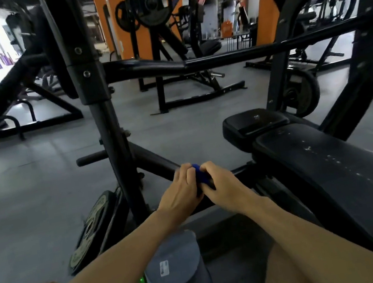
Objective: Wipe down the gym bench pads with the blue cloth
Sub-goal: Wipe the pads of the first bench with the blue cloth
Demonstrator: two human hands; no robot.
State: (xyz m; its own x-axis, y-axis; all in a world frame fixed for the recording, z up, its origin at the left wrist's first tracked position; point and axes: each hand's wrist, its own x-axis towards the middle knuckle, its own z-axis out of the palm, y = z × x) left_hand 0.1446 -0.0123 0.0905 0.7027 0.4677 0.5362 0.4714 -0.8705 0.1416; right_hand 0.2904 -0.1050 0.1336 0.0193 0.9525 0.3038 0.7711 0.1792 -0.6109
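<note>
While both hands meet out in front of me, my left hand [180,188] and right hand [220,181] curl their fingers around the bunched blue cloth [201,176], pinched between them. Right of my fingers, apart from them, lie the long bench pad [335,172] and the small head pad [252,122].

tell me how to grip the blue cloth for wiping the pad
The cloth is bunched small between both hands. Probably best to let the right hand keep the wad from above, palm down, then sweep right onto the long pad, which lies flat beside it.
</note>
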